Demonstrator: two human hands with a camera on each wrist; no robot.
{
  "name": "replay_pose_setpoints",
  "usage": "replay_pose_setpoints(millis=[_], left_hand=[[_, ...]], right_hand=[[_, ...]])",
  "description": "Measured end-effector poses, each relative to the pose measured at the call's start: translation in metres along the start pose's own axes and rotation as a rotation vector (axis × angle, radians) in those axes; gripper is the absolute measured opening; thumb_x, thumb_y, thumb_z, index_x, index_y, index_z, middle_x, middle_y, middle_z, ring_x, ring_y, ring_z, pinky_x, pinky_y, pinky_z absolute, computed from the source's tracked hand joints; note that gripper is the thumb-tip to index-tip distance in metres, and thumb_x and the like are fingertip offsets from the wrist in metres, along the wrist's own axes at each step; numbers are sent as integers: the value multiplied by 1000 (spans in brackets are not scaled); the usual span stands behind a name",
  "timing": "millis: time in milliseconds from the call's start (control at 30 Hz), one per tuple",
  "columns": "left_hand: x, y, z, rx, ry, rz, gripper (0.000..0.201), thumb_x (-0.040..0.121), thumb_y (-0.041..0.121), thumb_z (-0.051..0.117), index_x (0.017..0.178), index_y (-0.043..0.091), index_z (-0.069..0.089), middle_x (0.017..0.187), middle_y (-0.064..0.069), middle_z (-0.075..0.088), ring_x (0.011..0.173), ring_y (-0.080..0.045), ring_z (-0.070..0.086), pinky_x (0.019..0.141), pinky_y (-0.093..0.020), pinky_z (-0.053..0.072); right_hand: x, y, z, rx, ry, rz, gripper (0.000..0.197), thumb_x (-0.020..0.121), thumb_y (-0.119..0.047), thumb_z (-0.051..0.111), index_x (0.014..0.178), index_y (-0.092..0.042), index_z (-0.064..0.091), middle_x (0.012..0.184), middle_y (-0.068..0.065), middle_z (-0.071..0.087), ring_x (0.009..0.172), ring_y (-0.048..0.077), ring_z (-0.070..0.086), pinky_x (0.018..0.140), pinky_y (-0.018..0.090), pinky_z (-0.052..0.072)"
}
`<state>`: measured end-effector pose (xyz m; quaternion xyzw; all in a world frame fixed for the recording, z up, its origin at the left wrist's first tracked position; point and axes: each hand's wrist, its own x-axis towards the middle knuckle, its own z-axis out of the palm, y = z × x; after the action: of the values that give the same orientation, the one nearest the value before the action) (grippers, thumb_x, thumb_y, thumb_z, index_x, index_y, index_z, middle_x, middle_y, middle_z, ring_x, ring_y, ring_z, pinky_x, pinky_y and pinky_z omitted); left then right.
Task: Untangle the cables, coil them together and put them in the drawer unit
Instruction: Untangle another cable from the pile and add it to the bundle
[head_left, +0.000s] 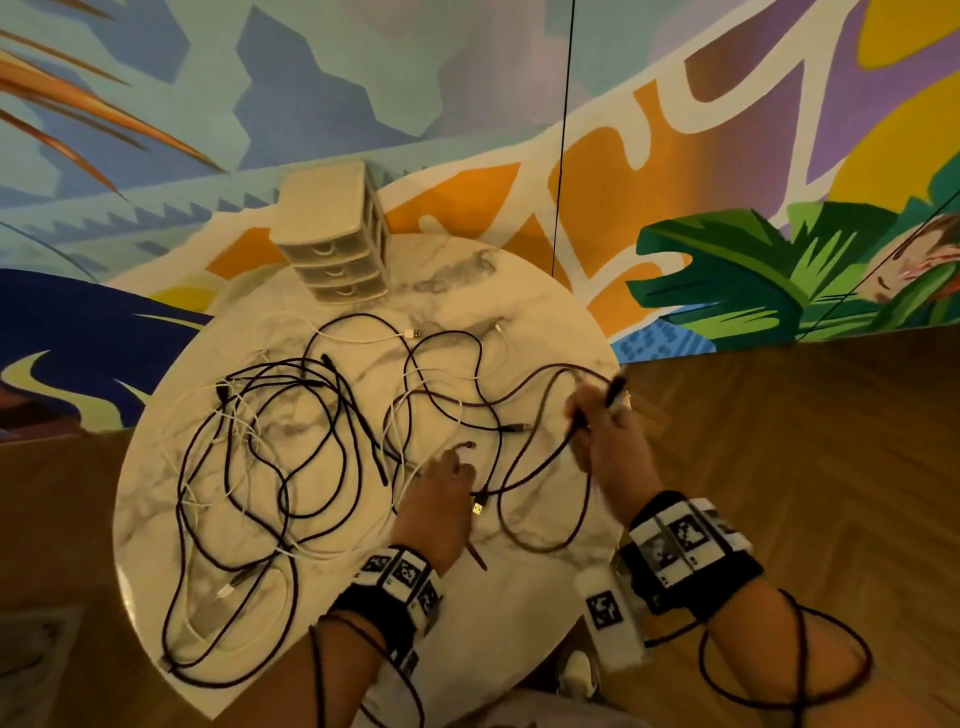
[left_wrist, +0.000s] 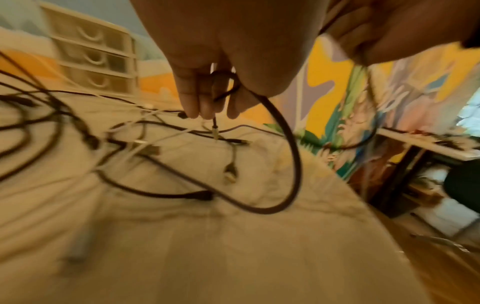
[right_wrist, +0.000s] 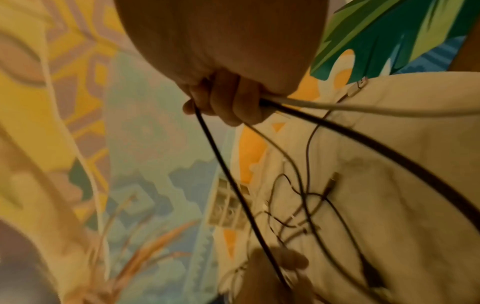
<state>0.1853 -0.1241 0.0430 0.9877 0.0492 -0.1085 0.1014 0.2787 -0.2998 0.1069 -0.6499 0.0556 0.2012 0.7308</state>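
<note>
The left hand (head_left: 441, 493), nearest the head camera, is hovering low over the worktop (head_left: 519, 312) on the near side of the drawer unit (head_left: 332, 244), its grip pinching a dark cable (left_wrist: 288, 144) near one plug end; the left wrist view is showing the thumb and fingertips (left_wrist: 192, 109) closing on a small loop of it. Beside it, nearer the worktop's rim, the right hand (head_left: 602, 431) is raised, its grip clamping a dark cable and a white one together, as the right wrist view is showing, with the strands running down toward the heap.

The cables (head_left: 270, 441), dark and white, are lying spread and crossing over the worktop in front of the drawer unit, the densest knot sitting well away from the hands. The drawer unit is standing at the far rim with all three drawers looking closed.

The untangling step appears to be in hand, and only just begun: nothing is coiled yet. The next move probably calls for drawing the held strands clear of the heap while the left hand is feeding the plug end through any crossing, slowly, so loops are not tightening.

The worktop is round and marble-patterned, standing on a wooden herringbone floor (head_left: 805, 441) before a bright painted mural (head_left: 363, 78).
</note>
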Motion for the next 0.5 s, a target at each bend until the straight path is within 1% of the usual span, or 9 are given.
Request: replay_pose_setpoints(millis=[67,167,200,233,267,333,400,433,500], left_hand=[[0,-28,-2,71,-50,-137,41,86,14,43,127,17,47,138,-6,39,119,-28,41,96,-36,38],[0,-54,-11,313,-175,-254,47,90,28,41,136,21,41,146,-3,34,131,-31,28,111,-47,19],[2,-54,-15,326,-145,-243,47,90,31,42,136,21,43,144,-1,38,132,-31,27,112,-49,15],[4,-48,-20,300,-75,-189,45,89,33,43,132,22,48,137,1,46,130,-30,32,111,-49,17],[7,-34,-28,204,5,-106,39,88,33,44,125,23,54,126,3,53,123,-27,41,107,-45,24],[12,12,-47,-156,73,63,32,91,39,47,119,26,56,97,7,56,96,-16,54,87,-33,38],[18,69,-62,-353,-66,165,38,92,49,47,124,29,49,77,11,51,73,-10,49,67,-28,37],[23,91,-65,-357,-121,199,37,92,50,47,121,28,50,73,8,53,69,-12,50,62,-29,36],[31,124,-67,-320,-161,258,26,96,41,47,106,19,57,74,-3,59,72,-22,56,59,-32,37]], right_hand=[[1,-18,-13,80,108,-84,41,103,-30,35,69,-15,50,41,-10,32,36,6,25,36,19,21],[1,-33,-30,93,174,-166,42,103,-33,35,68,-16,50,43,-9,32,38,6,24,37,19,20],[-1,-34,-34,79,185,-177,41,103,-33,35,68,-16,50,45,-8,33,39,5,25,37,19,19],[-2,-32,-35,53,194,-181,41,103,-33,35,69,-15,51,46,-7,32,39,5,25,38,19,20],[-5,-29,-36,23,197,-177,41,102,-33,35,69,-14,51,48,-4,31,40,5,25,39,19,20],[-10,-21,-36,-21,178,-179,40,102,-32,35,70,-14,51,52,1,28,40,6,24,39,20,19],[-15,-16,-38,-75,162,-198,40,103,-30,34,70,-14,50,53,3,28,41,6,24,40,20,19],[-17,-16,-40,-106,166,-213,39,103,-30,35,71,-14,50,53,2,30,41,6,24,40,19,20],[-22,-20,-50,-116,188,-242,39,103,-28,35,72,-12,51,50,-4,33,41,5,26,41,17,23]])
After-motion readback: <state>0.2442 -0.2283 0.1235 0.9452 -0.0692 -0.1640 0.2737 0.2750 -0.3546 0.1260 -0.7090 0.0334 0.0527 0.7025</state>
